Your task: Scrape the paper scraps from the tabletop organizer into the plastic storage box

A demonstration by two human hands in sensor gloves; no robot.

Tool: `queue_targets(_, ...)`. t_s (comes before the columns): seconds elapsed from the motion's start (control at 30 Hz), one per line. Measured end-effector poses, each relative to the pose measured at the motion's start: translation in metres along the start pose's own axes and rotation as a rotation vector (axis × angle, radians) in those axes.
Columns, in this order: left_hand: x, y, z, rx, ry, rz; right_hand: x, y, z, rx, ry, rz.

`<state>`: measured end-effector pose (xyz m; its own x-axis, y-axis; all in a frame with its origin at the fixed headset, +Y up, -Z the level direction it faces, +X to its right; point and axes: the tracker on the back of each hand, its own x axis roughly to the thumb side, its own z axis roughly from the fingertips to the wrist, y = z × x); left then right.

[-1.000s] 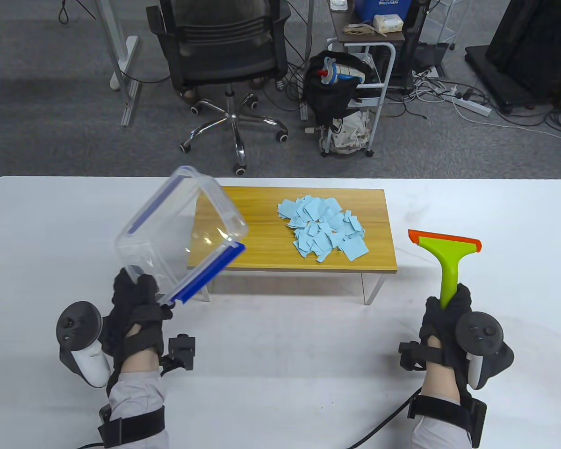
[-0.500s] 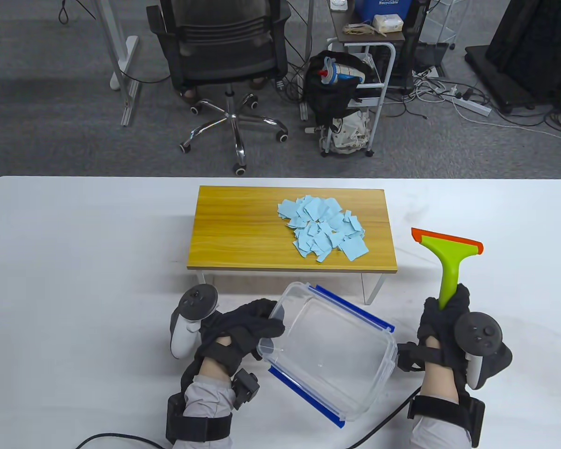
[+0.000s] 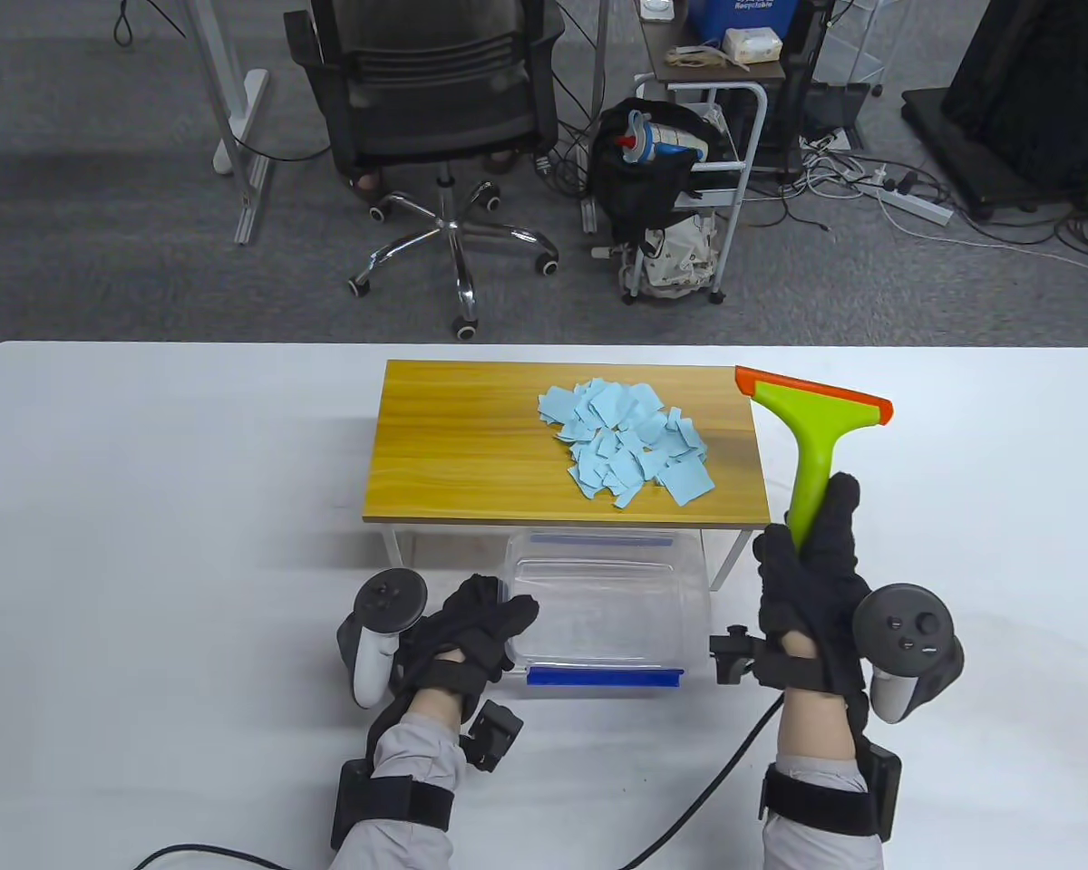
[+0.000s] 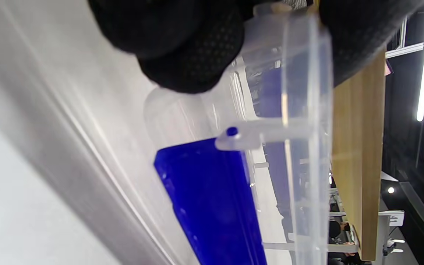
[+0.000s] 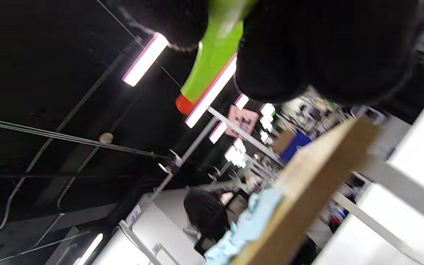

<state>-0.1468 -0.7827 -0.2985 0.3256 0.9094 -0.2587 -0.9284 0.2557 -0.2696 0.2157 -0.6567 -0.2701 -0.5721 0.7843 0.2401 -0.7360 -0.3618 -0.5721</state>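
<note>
Scraps (image 3: 630,439): torn blue paper | organizer (image 3: 471,453): flat wood-grain | box (image 3: 607,603): clear plastic

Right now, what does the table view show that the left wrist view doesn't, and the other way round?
Only the table view shows the blue paper scraps piled on the organizer, the right hand gripping the green scraper, and the office chair beyond the table. Only the left wrist view shows the blue latch's hinge pin close up. Both show the left hand holding the clear plastic storage box beside the wooden organizer.
</note>
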Motion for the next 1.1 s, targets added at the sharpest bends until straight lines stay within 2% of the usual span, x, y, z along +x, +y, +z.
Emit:
queue_targets(0.07,0.001,-0.004,-0.001,0.039,-0.023,0.025,0.002,0.006,-0.001,0.042,-0.055,0.135)
queue_targets(0.17,0.007,-0.005,-0.001,0.093,-0.041,0.044,-0.002,0.006,0.0,0.055,-0.068,0.328)
queue_targets(0.23,0.009,-0.006,0.0,0.108,-0.047,0.055,-0.005,0.004,-0.002,0.049,-0.054,0.366)
queue_targets(0.53,0.009,-0.007,0.003,0.108,-0.022,0.094,0.008,-0.002,-0.003,0.136,0.002,0.386)
queue_targets(0.73,0.011,-0.007,0.006,0.084,-0.038,0.111,0.024,-0.013,-0.004,0.265,0.086,0.42)
queue_targets(1.1,0.008,-0.007,0.006,0.073,-0.042,0.148,0.054,-0.033,0.001,0.445,0.065,0.333)
